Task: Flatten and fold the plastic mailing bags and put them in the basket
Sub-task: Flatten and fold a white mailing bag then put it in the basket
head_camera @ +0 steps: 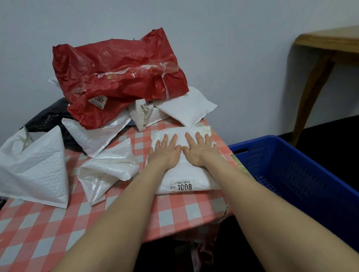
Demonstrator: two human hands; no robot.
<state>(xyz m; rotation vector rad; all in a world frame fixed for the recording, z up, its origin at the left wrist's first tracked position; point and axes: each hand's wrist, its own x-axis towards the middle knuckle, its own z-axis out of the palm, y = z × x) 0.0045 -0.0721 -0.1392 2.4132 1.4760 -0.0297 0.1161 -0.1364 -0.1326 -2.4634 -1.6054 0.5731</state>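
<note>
Both hands are flat on it: the left hand (166, 150) and right hand (198, 150) lie side by side, fingers straight and spread, pressing down on a white mailing bag (185, 178) near the table's right edge. The table (47, 228) wears a red-and-white checked cloth. Behind, against the pale wall (179, 16), a red bag (119, 75) tops a heap of white bags (186, 107), with a black bag (50, 115) on the left. The blue basket (309, 168) sits just beside the table on the dark floor (329, 130). A wooden table (332, 46) stands at the far right.
</note>
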